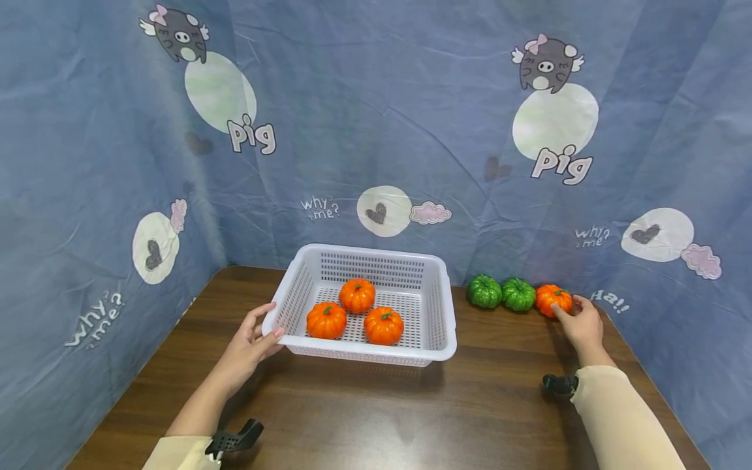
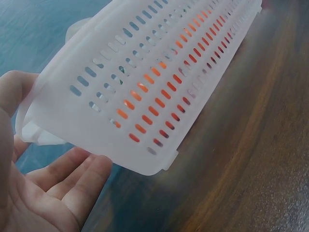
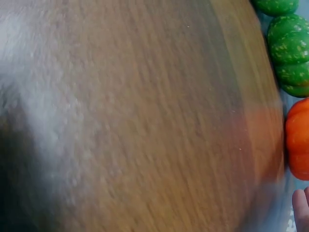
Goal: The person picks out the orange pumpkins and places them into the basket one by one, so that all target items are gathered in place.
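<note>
My left hand (image 1: 249, 344) grips the near left corner of a white perforated plastic basket (image 1: 364, 350), with the thumb and fingers about its rim. In the left wrist view the left hand (image 2: 53, 193) has its fingers at the basket's corner (image 2: 91, 128). Inside lie three orange toy pumpkins, one at the back (image 1: 357, 296), one front left (image 1: 326, 321) and one front right (image 1: 384, 326). At the right, my right hand (image 1: 584, 329) is at another orange pumpkin (image 1: 549, 299). In the right wrist view a small gap separates its fingertips (image 3: 301, 210) from this pumpkin (image 3: 299, 140).
Two green pumpkins, the left one (image 1: 484, 291) and the right one (image 1: 518, 295), stand in a row with the orange one along the back edge of the brown wooden table (image 1: 376, 418). A blue printed cloth (image 1: 376, 130) hangs behind and at both sides.
</note>
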The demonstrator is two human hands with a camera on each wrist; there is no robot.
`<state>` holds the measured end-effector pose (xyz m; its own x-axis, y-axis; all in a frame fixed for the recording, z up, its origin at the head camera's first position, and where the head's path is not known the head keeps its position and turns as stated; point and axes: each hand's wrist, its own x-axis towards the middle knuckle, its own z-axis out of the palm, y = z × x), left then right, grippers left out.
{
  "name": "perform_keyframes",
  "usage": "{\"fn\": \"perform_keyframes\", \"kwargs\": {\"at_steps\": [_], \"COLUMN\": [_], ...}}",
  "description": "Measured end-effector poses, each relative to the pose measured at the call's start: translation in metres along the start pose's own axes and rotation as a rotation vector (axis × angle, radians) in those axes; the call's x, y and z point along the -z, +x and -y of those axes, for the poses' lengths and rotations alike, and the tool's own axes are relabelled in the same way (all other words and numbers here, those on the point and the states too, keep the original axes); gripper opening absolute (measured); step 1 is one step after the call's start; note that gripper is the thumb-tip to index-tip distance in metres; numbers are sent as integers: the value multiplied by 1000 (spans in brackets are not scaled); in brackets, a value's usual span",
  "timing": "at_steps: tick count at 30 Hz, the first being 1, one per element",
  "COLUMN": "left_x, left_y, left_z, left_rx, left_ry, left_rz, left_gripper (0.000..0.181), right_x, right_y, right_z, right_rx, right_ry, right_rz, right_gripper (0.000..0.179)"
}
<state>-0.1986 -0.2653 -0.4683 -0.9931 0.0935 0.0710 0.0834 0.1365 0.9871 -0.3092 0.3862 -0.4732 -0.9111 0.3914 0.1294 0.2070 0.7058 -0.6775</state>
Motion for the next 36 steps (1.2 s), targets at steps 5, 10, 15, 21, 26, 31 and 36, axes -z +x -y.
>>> {"fn": "perform_keyframes", "kwargs": {"at_steps": [5, 10, 15, 21, 26, 31, 36], "left_x": [0, 0, 0, -1, -1, -1, -1], "left_y": [0, -1, -2, -2, -3, -1, -1], "left_z": [-1, -1, -2, -3, -3, -2, 0], "left_rx": [4, 14, 12, 2, 4, 17, 20], "left_ry": [1, 5, 11, -10, -13, 2, 13], "left_rz": [-4, -14, -12, -8, -11, -18, -20], "left_gripper": [68, 68, 67, 68, 69, 68, 68], "right_x": [-6, -11, -15, -15, -14, -13, -12], "right_y": [0, 0, 2, 4, 3, 0, -3], "right_z": [-2, -1, -2, -3, -1, 1, 2], "right_rx": [-30, -23, -30, -22, -29, -37, -42], "right_ry": [14, 13, 33, 41, 33, 41, 55], "right_rz": [-18, -28, -45, -62, -54, -51, -58], "right_gripper": [71, 70, 70, 67, 65, 64, 65]}}
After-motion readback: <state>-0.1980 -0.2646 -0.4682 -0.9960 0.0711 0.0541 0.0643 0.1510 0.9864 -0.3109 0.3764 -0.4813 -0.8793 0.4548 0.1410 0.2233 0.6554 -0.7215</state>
